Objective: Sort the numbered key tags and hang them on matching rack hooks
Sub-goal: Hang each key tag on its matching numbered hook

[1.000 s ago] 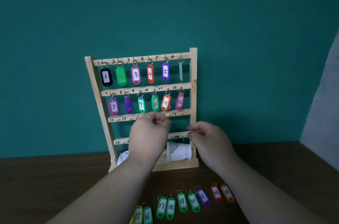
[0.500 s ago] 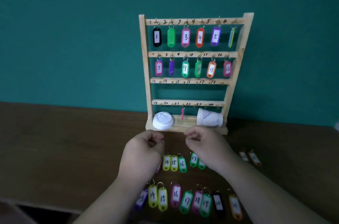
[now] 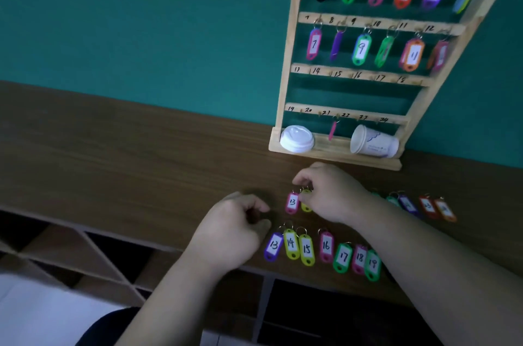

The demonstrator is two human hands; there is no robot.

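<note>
- The right hand [image 3: 332,194], just right of the frame's centre, has its thumb and forefinger closed together on what seems to be the ring of a yellow tag [image 3: 306,206]; blur makes the grip hard to read.
- That yellow tag lies on the table [image 3: 141,153], touching a pink tag marked 13 [image 3: 292,202] on its left.
- The left hand [image 3: 232,229], lower and further left, has its fingers curled in, with nothing visible in them.
- Just right of the left hand, along the table's near edge, runs a row of tags [image 3: 326,246] numbered 13 to 19.
- Beyond the right wrist, towards the right edge, lie more tags [image 3: 428,206], too blurred for their numbers to be read.
- The wooden rack [image 3: 285,62] stands in the upper right against the teal wall.
- Its top two rows hold tags, the third row's hooks are bare, and the lowest row carries one pink tag [image 3: 332,130].
- On the rack's base sit a white lid [image 3: 296,138] and a paper cup [image 3: 373,143] lying on its side.
</note>
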